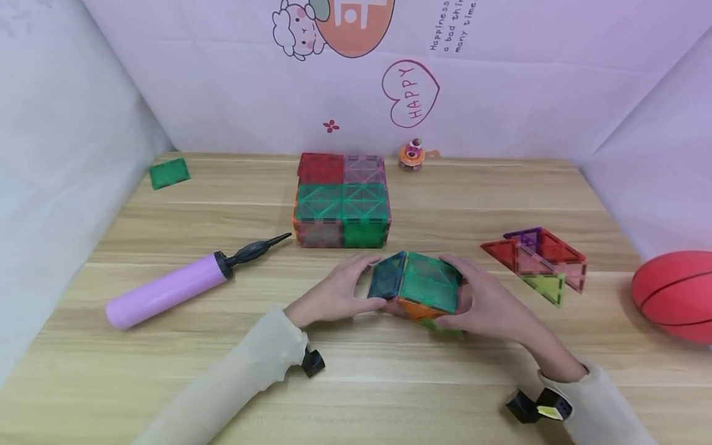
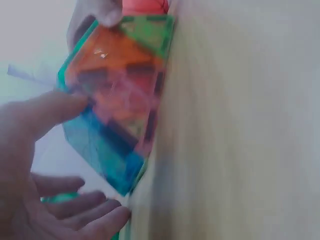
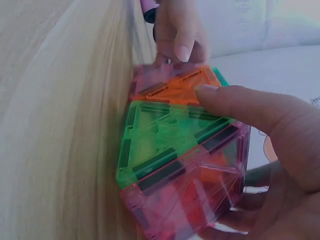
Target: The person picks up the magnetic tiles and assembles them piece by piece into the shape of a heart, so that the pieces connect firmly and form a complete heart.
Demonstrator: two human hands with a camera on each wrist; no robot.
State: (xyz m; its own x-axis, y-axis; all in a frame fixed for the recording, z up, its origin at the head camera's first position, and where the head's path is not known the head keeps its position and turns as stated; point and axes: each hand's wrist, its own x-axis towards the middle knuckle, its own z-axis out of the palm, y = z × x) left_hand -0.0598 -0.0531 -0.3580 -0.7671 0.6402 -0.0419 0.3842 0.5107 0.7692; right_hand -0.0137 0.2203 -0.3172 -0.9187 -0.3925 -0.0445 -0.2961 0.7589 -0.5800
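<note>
A small block of see-through magnetic tiles point(image 1: 431, 281) rests on the table between both hands, with a green top, a dark blue left side and orange, pink and light green pieces at the front. My left hand point(image 1: 340, 292) holds its left end; in the left wrist view the thumb point(image 2: 60, 112) lies against the pink and blue edge. My right hand point(image 1: 492, 304) grips the right end. Its thumb point(image 3: 250, 102) presses near the orange and green tiles point(image 3: 170, 132), while the other fingers pass behind the block, partly hidden.
Behind stands a larger magnetic-tile box point(image 1: 342, 204). A purple hand pump point(image 1: 172, 290) lies left, a green tile point(image 1: 169, 173) back left. To the right are joined triangle tiles point(image 1: 542, 256) and a red ball point(image 1: 675, 295). A small figurine point(image 1: 412, 154) stands by the wall.
</note>
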